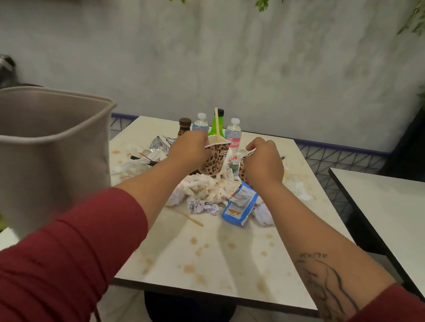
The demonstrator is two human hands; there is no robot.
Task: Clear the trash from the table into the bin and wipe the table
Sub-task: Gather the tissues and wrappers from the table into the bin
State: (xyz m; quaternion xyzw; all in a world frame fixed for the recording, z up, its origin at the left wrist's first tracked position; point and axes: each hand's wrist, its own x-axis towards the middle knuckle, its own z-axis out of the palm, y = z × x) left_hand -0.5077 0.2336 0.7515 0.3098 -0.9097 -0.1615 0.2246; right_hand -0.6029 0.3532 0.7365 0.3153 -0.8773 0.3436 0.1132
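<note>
The left hand point(188, 148) is closing its grip around a leopard-print paper cup point(215, 158) with a wooden stirrer point(217, 124) standing in it, at the far side of the trash pile on the surface point(219, 257). The right hand point(264, 162) is curling over a second leopard-print cup point(244, 172), which is mostly hidden; I cannot tell whether that grip is actually holding it. The bin point(33, 146) is standing at the surface's left edge, mouth open. The cup is probably best carried upright, since dregs could be sitting inside, and tipped only over the bin. The crumpled napkins point(202, 189) and blue wrapper point(240, 205) are lying just in front, so lifting straight up should avoid dragging them.
</note>
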